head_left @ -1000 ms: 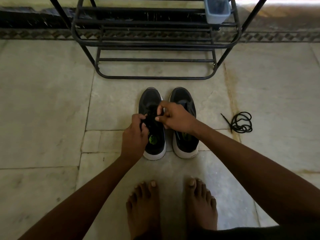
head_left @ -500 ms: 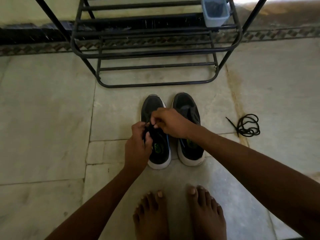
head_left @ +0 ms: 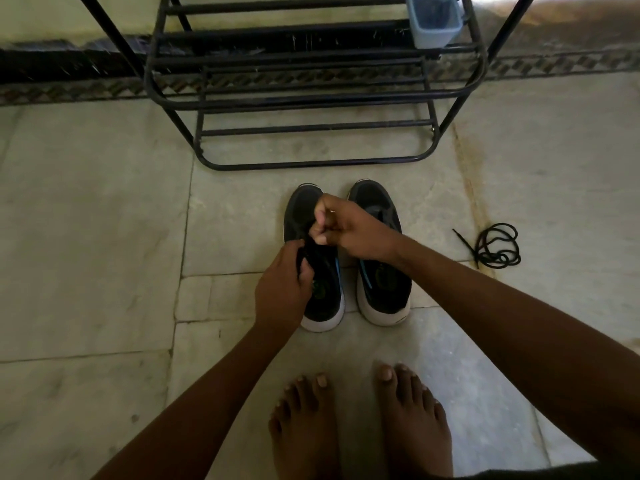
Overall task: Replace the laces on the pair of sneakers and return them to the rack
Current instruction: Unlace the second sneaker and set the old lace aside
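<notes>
1. The left sneaker (head_left: 313,258) is the one you're working on. It sits on the floor (head_left: 97,237) right in front of your bare feet (head_left: 356,427), toe pointing at the rack (head_left: 311,98), touching or nearly touching the right sneaker (head_left: 381,271) beside it.
2. Your left hand (head_left: 282,292) is curled around the tongue and lace area of that shoe, fingers closed on the dark material there. I can't tell whether it's lace or tongue you've got, it's all black on black.
3. Your right hand (head_left: 346,226) is bunched tight just above the middle of the shoe, thumb and fingers pinched together like you're pulling a lace. The lace itself is too dark to make out.
4. A loose black lace (head_left: 497,245) lies coiled on the floor, well off to the right of the pair.
5. Looks to me like you're mid-lacing on the left shoe, so early-ish; nothing's on the rack except a little blue tub (head_left: 434,19).
6. Next you'll probably want to pull that section through evenly, then find the next eyelet. Good light would help.
</notes>
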Motion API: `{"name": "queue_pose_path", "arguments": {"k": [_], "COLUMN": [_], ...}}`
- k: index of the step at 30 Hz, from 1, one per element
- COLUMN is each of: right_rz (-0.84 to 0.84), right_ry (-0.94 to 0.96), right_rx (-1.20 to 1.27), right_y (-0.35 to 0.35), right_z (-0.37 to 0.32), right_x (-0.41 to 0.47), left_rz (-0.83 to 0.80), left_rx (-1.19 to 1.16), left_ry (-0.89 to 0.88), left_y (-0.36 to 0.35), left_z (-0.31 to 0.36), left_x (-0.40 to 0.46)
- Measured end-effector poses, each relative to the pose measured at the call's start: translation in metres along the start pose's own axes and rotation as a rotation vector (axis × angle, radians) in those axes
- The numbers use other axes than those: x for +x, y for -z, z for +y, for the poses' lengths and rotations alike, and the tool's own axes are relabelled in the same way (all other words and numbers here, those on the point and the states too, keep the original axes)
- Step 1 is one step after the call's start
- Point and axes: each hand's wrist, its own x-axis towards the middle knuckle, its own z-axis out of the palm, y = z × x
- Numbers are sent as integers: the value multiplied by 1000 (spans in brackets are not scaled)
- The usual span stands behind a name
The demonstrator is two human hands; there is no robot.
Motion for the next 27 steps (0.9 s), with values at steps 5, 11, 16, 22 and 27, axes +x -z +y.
{"name": "queue_pose_path", "arguments": {"k": [5,11,16,22,27], "right_rz": [-53,-69,-54,-82,66], "right_ry": [-174,-125,-1,-45,-85], "right_rx": [183,-181,-509,-641,-67], "right_y": [12,18,18,1,-5], "right_z": [5,-17,-20,-4,-15], "right_x": [-9,-7,0,9,-2], "left_rz": [-20,-16,-23,-33,-26], "left_rx": [-2,-13,4,13,77], "left_ry": [12,8,30,19,37], "left_y": [1,3,2,0,-1], "left_z": [2,1,3,0,1], "left_x": [0,-1,0,1,-1]}}
